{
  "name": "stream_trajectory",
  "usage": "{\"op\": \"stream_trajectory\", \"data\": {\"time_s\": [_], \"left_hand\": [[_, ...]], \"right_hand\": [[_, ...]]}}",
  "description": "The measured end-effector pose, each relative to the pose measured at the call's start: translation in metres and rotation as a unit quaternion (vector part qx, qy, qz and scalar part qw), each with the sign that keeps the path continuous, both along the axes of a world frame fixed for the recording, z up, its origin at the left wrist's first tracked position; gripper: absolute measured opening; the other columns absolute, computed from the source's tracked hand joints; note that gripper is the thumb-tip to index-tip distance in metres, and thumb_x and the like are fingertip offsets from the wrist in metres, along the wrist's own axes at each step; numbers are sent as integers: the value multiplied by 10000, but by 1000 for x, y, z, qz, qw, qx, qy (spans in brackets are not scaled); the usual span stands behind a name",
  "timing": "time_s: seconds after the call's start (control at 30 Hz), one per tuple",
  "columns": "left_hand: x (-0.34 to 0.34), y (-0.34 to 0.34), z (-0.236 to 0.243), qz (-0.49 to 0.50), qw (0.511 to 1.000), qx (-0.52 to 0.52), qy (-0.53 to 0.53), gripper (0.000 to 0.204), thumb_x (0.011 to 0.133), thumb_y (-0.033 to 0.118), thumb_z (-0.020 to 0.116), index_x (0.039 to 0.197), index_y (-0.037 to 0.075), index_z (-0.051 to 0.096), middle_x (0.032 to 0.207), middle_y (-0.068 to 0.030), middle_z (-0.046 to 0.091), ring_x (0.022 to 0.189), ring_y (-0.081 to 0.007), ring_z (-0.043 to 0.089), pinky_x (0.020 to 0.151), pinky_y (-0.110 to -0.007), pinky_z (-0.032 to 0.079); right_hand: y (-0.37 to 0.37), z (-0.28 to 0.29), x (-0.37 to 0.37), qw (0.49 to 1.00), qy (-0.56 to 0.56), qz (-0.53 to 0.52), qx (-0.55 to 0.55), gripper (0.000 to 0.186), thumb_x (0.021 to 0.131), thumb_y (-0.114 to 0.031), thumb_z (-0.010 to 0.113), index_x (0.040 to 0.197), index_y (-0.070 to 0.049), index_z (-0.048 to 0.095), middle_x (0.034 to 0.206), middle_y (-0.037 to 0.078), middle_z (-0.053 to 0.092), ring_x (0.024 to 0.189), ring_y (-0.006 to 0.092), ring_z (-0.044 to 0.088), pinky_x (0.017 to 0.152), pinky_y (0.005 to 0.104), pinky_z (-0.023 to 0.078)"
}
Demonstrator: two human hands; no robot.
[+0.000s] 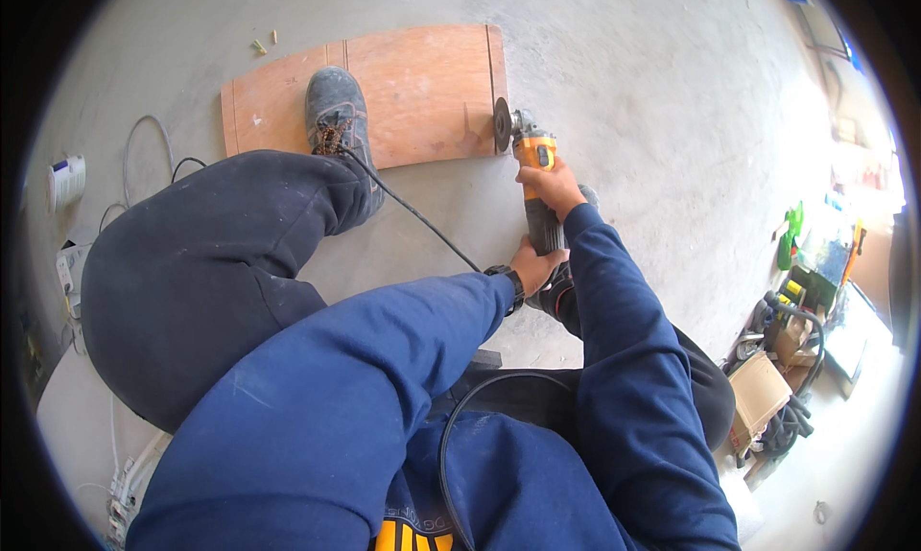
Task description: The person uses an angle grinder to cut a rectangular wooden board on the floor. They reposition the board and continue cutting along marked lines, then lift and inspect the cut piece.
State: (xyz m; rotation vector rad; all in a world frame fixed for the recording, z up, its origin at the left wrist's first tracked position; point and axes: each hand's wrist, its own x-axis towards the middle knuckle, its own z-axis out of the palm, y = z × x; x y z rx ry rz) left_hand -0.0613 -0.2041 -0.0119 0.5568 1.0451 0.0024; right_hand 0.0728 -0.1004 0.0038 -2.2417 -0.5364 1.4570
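An angle grinder (539, 155), yellow with a black rear body, is held in both my hands. My right hand (554, 187) wraps round its yellow front part, just behind the switch. Farther back, my left hand (533, 264) grips the black rear end, with a dark watch on that wrist. The grinder's disc (503, 125) stands on edge at the right end of a reddish-brown wooden board (422, 95), by a dark line running along that end. Whether the disc touches the wood, I cannot tell. My left shoe (336, 110) rests on the board.
A dark cable (413, 211) runs from near the shoe toward my left wrist. At left stand a white can (67, 182) and a white power strip (69, 273). Boxes, a cardboard piece (761, 394) and a black hose (815, 345) lie at right. Small scraps (259, 46) lie beyond the board.
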Motion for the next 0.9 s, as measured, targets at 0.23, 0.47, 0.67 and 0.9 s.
{"op": "stream_trajectory", "data": {"time_s": [0.23,0.47,0.67,0.9], "left_hand": [[7,19,2,8,1000,7,-6,742,889,371,783,1419,-23,443,1219,-172,667,1084,-273,690,889,-393,580],[9,33,5,-2,1000,4,-3,720,912,363,759,1455,32,421,1266,-142,637,1120,-260,661,839,-414,600],[1,21,17,-16,999,-29,-6,708,945,336,726,1509,78,383,1305,-122,610,1141,-241,646,747,-404,643],[-2,-18,-16,-24,999,30,-6,674,934,326,731,1465,48,423,1238,-141,647,986,-235,704,691,-368,640]], "right_hand": [[15,-12,7,1000,2,-9,12,470,743,-204,827,1150,-9,694,954,91,725,819,214,694,750,368,568],[25,-10,10,1000,-17,-14,-13,467,714,-233,845,1095,-10,691,950,90,721,824,214,687,753,373,566],[5,-13,7,1000,-9,-6,-8,459,718,-223,841,1105,-19,704,965,79,722,842,206,688,775,362,564],[-17,-10,-1,1000,-7,0,21,439,753,-166,805,1153,-12,712,949,92,737,842,201,711,752,354,577]]}}
